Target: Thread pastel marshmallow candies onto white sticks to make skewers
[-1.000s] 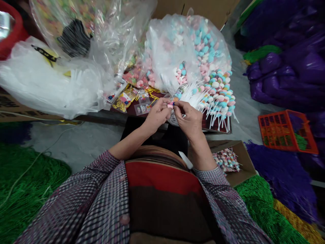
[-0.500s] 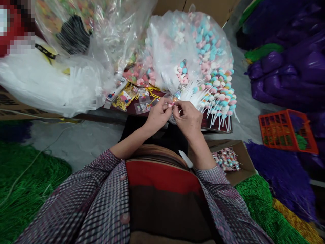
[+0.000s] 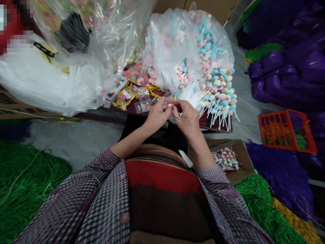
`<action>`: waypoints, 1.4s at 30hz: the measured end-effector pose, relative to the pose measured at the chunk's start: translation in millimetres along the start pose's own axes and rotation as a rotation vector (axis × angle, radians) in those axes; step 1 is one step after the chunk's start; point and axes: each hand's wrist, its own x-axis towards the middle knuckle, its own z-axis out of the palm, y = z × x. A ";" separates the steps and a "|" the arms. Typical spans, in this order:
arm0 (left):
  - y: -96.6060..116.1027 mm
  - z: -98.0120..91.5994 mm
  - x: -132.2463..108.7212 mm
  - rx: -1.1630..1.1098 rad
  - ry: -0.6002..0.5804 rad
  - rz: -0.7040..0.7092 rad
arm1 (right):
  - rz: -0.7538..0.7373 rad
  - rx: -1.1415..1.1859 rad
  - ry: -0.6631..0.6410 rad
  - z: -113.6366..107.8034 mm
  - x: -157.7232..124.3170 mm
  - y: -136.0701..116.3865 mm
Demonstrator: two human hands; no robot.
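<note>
At the table's front edge, my left hand [image 3: 159, 112] and my right hand [image 3: 188, 117] meet with thumbs and forefingers pinched. Between the fingertips is a small pink piece [image 3: 170, 104], too small and covered to name for certain. Just beyond the fingers lies a clear wrapper with colourful contents [image 3: 177, 95], partly hidden by my right hand. White sticks [image 3: 191, 93] fan out beside it, close to my right hand. Left of my hands lie small clear printed packets [image 3: 143, 106] and gold twist ties [image 3: 153, 91].
Large clear bags of pink, blue and white candies [image 3: 209, 40] stand at the back. Skewered candies [image 3: 222, 89] are stacked at the table's right end. An open carton [image 3: 243, 159] of wrapped sweets, an orange crate [image 3: 275, 130] and purple sacks [image 3: 276, 74] are to the right.
My right hand has shifted slightly left, closer to my left hand. Both hands keep their pinch around the small pink piece.
</note>
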 end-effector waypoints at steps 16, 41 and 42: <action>-8.4 -1.0 7.1 -0.176 -0.050 -0.196 | 0.247 0.265 0.028 13.4 -6.6 -3.8; 5.9 9.9 -1.2 -0.408 -0.203 -0.284 | 0.207 0.319 0.072 7.6 -21.3 2.6; 5.5 10.2 -0.5 -0.361 -0.188 -0.258 | 0.207 0.333 0.070 9.6 -23.1 3.7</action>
